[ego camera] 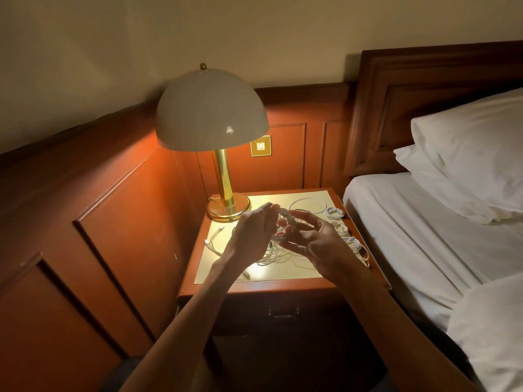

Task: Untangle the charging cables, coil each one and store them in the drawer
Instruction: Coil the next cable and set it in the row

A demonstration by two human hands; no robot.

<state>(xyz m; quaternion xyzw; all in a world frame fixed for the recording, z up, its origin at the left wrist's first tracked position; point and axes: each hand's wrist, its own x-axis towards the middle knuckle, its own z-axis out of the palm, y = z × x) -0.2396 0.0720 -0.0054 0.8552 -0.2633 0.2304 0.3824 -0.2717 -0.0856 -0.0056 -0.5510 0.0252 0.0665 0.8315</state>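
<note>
You are holding a white cable coil [286, 222] up between both hands, just above the middle of the bedside worktop [297, 271]. Your left hand [252, 233] is pinching the top of the coil with curled fingers. Your right hand [314, 241] is standing half open, its fingers loosely curved round the coil's far side and the thumb lying under it.

A loose tangle of cables [268, 257] is lying on the worktop beneath your hands, and your wrists are hiding part of it. Two cable ends [214, 233] are trailing off to the left, and a wide loop [309, 204] is lying at the back. Coiled bundles [335, 213] are sitting along the right edge, near the bed [424, 222].

The brass lamp [220, 176] is glowing on the back left corner, its base just beside your left fingertips. The drawer [283, 314] is sitting closed below the worktop's front edge, between your forearms. White pillows [469, 154] are leaning against the wooden headboard [424, 80] on the right
</note>
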